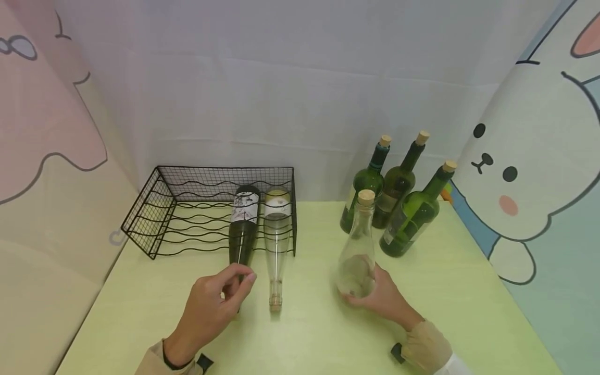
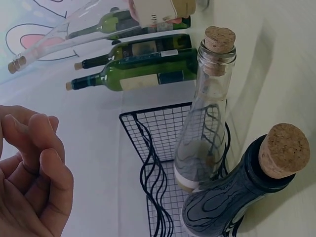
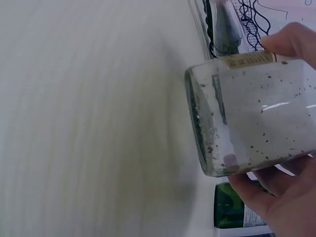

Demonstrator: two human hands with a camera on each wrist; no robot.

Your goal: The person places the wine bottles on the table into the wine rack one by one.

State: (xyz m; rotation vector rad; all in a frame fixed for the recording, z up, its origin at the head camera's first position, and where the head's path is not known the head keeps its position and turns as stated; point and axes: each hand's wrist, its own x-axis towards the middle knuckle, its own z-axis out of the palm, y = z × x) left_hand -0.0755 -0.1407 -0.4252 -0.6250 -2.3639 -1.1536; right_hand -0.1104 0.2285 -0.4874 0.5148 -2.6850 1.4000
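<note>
Likely carrying step: right hand (image 1: pixel 382 298), fingers clamped round clear bottle (image 1: pixel 359 247), held up right of the wire rack (image 1: pixel 211 183); left hand (image 1: pixel 211 304) in front of rack, fingers loosely curled, empty; next move probably calls for firm grip, controlled tilt.

Creased pale backdrop (image 1: pixel 319 104), yellowish table (image 1: pixel 311 338)

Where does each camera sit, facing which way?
Head: on the head, facing forward-down at the black wire rack; left hand, right hand show.
Left wrist: on that wrist, facing the racked clear glass bottle and dark glass bottle; left hand shows.
Right wrist: on that wrist, facing the held clear glass bottle and pale tabletop; right hand shows.
Head and right wrist share the held bottle.
</note>
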